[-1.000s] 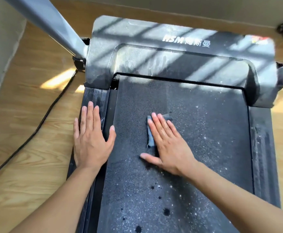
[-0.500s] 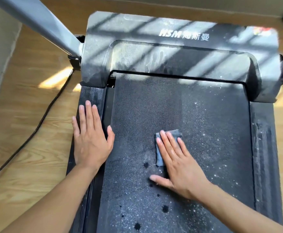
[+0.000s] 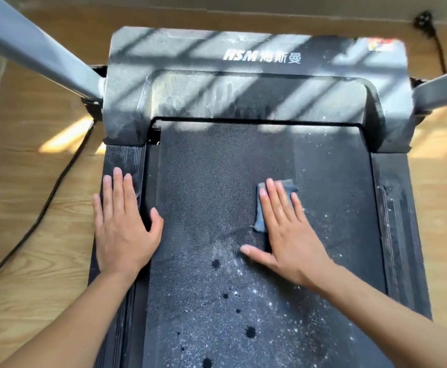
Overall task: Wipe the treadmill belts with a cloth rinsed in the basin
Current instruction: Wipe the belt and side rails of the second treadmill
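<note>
Flat right hand [image 3: 287, 235] presses a small grey folded cloth [image 3: 260, 211] onto the dusty, water-spotted black belt [image 3: 217, 181]; left hand [image 3: 122, 227] rests flat on the side rail [image 3: 122, 158]; the motor cover [image 3: 243, 49] reads "HSM".

Wood floor [image 3: 17, 166] carries treadmill [image 3: 217, 160]; black cable [image 3: 57, 181] lies left.

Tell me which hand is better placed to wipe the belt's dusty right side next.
Right. The right hand presses the cloth flat on the belt, beside the speckled right part. The left hand rests flat on the left rail, with no cloth.
</note>
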The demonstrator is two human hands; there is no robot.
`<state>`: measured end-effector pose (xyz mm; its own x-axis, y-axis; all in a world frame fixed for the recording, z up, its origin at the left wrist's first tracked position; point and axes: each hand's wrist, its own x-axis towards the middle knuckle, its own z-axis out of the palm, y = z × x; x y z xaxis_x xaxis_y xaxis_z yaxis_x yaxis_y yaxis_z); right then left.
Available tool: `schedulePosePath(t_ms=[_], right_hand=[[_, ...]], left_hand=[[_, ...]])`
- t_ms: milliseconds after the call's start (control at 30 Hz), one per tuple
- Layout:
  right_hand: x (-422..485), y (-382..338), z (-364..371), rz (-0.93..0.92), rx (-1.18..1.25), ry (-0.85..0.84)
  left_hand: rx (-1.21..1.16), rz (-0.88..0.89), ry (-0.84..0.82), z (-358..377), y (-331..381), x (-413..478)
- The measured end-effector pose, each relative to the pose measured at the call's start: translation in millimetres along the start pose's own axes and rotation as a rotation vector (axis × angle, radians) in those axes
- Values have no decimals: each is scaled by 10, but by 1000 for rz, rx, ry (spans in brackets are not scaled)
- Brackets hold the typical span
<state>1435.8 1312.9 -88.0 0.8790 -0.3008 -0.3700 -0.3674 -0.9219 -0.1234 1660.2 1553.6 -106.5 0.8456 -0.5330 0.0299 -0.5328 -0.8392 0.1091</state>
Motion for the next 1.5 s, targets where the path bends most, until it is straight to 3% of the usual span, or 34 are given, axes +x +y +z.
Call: schedulePosePath(t_ms=[167, 333, 400, 633, 767, 933, 1033, 1333, 1433, 1500], right_hand=[[-128, 78, 87, -109, -40, 22], [1016, 700, -469, 152, -11, 167], [1048, 796, -452, 160, -22, 175], [-563, 319, 97, 25, 33, -44], [-666, 415, 208, -43, -21, 17], [593, 1110, -405, 296, 51, 174], [799, 1316, -504, 333, 12, 171], [-1348, 615, 379, 109, 15, -78], [-865, 866, 238, 106, 17, -11], [-201, 1128, -10, 224, 66, 80]], left_hand=[[-25, -13, 6, 0, 1, -8], [-41, -23, 16, -3, 7, -17], [-60, -19, 9, -8, 16, -12], [-38, 65, -36, -28, 9, -22], [-41, 59, -33, -29, -6, -24], [-69, 48, -20, -54, 19, -20], [-76, 39, -33, -73, 33, -10], [-74, 31, -42, -91, 40, -2], [-86, 26, -28, -90, 50, -13], [-95, 34, -25, -81, 46, -15]])
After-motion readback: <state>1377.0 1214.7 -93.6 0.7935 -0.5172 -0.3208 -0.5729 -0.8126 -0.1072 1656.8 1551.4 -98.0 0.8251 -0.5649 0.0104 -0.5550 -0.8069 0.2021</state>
